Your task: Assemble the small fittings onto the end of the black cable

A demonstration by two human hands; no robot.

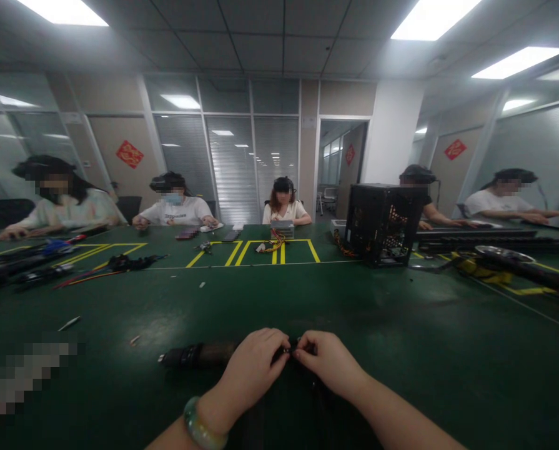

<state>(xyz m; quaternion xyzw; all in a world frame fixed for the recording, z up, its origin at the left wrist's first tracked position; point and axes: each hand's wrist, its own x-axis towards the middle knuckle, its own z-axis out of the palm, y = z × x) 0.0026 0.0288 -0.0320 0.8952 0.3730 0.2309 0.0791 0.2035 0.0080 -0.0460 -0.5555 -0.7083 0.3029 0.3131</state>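
Both hands meet over the near middle of the green table. My left hand, with a green bangle on its wrist, has its thumb and fingers closed at a small dark piece with a shiny spot. Opposite it, fingertips almost touching, my right hand pinches at the same place; what it grips is mostly hidden. A dark, rod-like thing with black bands and a pale tip lies on the table, and its right end disappears behind my left hand. Darkness and blur obscure its kind.
Beyond yellow tape stands a black computer case. Wired parts lie at the left, and a long black item at the right. A pale pen-like stick is nearer. Several people sit along the green table's far side.
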